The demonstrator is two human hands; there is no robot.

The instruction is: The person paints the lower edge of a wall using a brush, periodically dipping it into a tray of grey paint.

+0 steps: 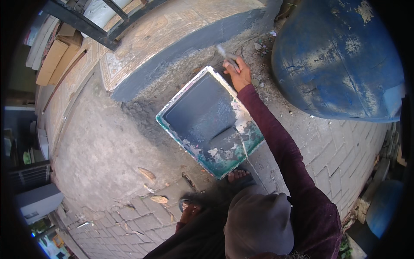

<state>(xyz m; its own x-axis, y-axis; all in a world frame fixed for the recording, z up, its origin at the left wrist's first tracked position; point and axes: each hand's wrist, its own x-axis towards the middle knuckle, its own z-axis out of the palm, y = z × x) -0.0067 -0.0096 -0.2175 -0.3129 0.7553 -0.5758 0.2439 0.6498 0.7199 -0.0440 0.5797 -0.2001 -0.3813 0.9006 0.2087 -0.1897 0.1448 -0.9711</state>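
Note:
My right hand (238, 75) reaches past the far right edge of a paint-spattered tub (253, 140), its fingers closed on a slim pale stick-like tool (227, 55). Motion smears this tool, so its kind does not show. Dark grey paint (189, 110) coats the tub's inside. A rounded grey-coated shape (227, 137) lies in its near right part, and a thin pale wire or cord (244, 149) runs from there over the rim. Low in the picture, my left hand (189, 212) is beside my sandalled foot; its fingers are too dark and small to read.
A grey-painted step edge (185, 52) with tile on top runs behind the tub. A large scuffed blue barrel (336, 60) stands at the right. Cardboard (58, 54) and a dark metal frame (95, 30) are at upper left. Dry leaves (159, 199) lie on the paving.

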